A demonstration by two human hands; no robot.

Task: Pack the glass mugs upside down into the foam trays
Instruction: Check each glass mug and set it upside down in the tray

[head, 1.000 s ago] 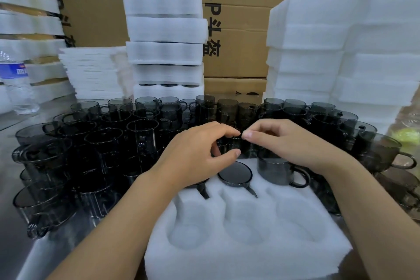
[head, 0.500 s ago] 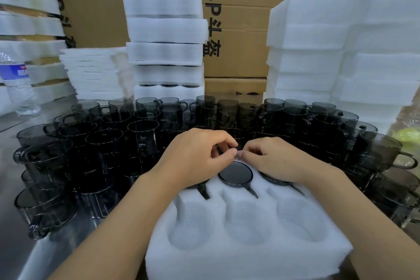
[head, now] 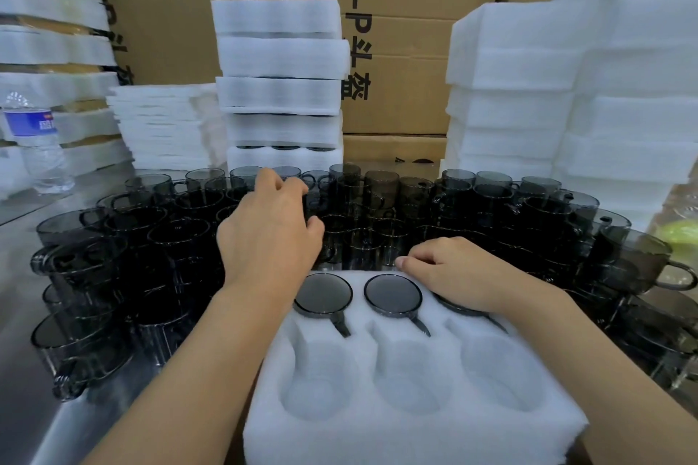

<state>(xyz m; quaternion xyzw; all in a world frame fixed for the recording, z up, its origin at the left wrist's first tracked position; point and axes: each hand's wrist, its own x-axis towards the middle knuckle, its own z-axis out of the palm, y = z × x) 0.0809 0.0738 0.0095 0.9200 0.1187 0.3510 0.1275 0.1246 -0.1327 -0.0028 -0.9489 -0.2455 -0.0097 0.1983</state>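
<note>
Cardboard boxes (head: 396, 49) with printed lettering fill the back of the frame. In front of them stand white foam stacks: a tall centre stack (head: 279, 57), a wider right stack (head: 528, 87) and a low pile of thin sheets (head: 162, 125) at the left. A water bottle (head: 36, 140) stands at the left edge on the metal table (head: 17, 249).

Dark upright mugs (head: 181, 234) crowd the table in a wide band across the middle of the frame, packed close together with their rims up.

At lower centre lies the foam tray (head: 415, 434), with two rows of three round pockets. The near row holds nothing. In the far row, the left mug (head: 323, 293) and the middle mug (head: 393, 294) sit upside down, their flat bases up and their handles pointing toward the near edge.

The right hand (head: 453, 276) lies on top of the third mug (head: 459, 308), inverted in the far right pocket. Its fingers are loosely bent and not wrapped round the glass.

The left hand (head: 272, 234) reaches over the upright mugs just behind the tray, fingers spread and curled downward. Dark glass under it hides the fingertips, so I cannot tell whether it grips one.
</note>
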